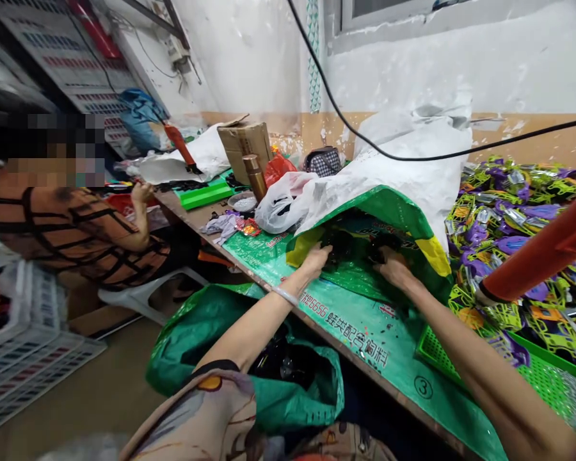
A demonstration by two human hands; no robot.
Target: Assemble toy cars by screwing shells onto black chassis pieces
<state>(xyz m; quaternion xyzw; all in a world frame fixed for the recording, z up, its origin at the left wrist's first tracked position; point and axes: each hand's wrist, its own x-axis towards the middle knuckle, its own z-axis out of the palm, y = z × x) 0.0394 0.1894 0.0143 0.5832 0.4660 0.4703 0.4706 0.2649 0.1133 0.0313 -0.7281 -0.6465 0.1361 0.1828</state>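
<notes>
At the green-and-yellow woven sack, left hand and right hand half-curled at glossy black pieces, grip unclear; propping it open likely helped.

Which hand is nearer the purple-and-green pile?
Right. The right hand is at the mouth of the sack, left of the pile; the left hand is there too, but farther left.

cardboard box behind a copper-coloured flask, checkered pouch, black cable before a wall, white crate
</notes>
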